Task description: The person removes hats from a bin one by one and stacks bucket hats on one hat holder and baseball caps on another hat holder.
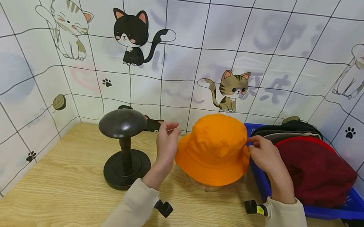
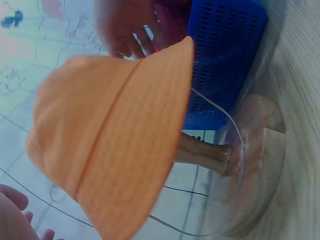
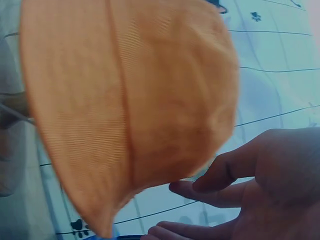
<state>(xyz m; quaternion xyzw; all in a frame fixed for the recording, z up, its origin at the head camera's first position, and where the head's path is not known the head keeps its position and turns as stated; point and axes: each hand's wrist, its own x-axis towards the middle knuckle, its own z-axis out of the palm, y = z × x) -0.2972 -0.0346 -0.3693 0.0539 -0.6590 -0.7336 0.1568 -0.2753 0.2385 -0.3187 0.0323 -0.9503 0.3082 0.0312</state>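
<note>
An orange bucket hat [image 1: 217, 150] sits brim down on a stand with a light wooden base [image 2: 274, 150] and a short wooden post [image 2: 205, 154]. From under its brim a thin pale cord [image 2: 220, 107] hangs down. My left hand [image 1: 165, 146] is just left of the hat, fingers loosely bent and holding nothing. On the other side, my right hand [image 1: 267, 157] has thumb and index fingertips right at the side of the crown, the other fingers extended in the right wrist view. Left of my left hand stands a dark stand [image 1: 126, 168] with a bare domed top [image 1: 124, 123].
At the right, a blue plastic basket [image 1: 358, 212] holds a dark red hat [image 1: 314, 170] with grey and black ones behind it. A wall covering with cat pictures [image 1: 182, 62] encloses the wood-grain table [image 1: 64, 190] at the back and sides.
</note>
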